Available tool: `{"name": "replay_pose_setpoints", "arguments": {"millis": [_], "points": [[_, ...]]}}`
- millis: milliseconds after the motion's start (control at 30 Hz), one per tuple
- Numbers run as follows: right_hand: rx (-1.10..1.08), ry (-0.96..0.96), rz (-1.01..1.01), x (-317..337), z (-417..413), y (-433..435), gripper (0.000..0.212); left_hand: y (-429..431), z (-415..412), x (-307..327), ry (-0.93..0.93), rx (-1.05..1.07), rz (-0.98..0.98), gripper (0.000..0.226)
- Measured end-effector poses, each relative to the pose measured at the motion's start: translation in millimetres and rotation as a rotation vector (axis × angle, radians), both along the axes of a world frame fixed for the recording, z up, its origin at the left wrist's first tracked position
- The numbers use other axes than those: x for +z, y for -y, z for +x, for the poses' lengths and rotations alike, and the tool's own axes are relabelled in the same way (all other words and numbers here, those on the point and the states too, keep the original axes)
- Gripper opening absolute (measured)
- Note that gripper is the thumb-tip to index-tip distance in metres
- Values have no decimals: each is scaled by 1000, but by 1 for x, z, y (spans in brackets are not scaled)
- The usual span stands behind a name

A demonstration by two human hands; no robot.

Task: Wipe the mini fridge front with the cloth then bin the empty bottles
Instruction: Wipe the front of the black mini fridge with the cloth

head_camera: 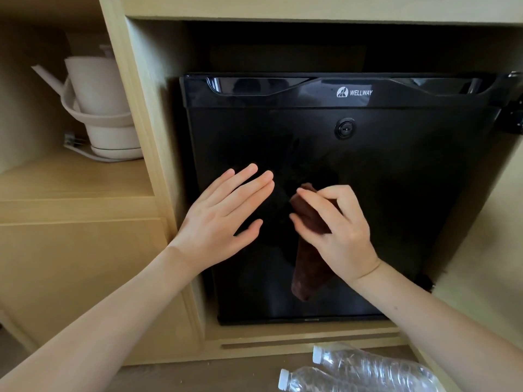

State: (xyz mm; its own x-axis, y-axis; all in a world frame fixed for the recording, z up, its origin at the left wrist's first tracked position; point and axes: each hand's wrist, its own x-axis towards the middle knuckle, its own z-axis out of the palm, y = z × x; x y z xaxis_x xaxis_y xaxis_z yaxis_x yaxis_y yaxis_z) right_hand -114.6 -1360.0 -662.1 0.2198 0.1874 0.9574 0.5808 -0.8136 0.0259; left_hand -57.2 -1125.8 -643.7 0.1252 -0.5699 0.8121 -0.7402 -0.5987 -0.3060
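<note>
Two clear crumpled plastic bottles [365, 369] lie on floor below glossy black mini fridge [396, 193]. Right hand [336, 230] fingers pinch dark brown cloth [307, 267] vs. fridge door; left hand [223, 219] splayed flat, holding nothing, just beside.

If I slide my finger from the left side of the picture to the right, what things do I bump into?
Kettle on the shelf → left hand, open, flat before the fridge door → brown cloth → right hand holding that cloth.
</note>
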Motion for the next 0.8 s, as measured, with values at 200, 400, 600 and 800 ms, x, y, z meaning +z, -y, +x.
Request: {"name": "replay_pose_setpoints", "arguments": {"millis": [200, 400, 600, 800], "points": [[11, -170, -210, -44, -6, -6, 39, 0, -2, 1, -10, 3, 9, 58], [-35, -204, -292, -45, -8, -2, 35, -1, -5, 5, -19, 22, 35, 59], [-30, -142, -294, -41, -8, 0, 33, -3, -6, 6, -26, 37, 61, 61], [-21, -108, -151, -31, -9, 19, 31, -2, -6, 6, -30, 26, 47, 60]]}}
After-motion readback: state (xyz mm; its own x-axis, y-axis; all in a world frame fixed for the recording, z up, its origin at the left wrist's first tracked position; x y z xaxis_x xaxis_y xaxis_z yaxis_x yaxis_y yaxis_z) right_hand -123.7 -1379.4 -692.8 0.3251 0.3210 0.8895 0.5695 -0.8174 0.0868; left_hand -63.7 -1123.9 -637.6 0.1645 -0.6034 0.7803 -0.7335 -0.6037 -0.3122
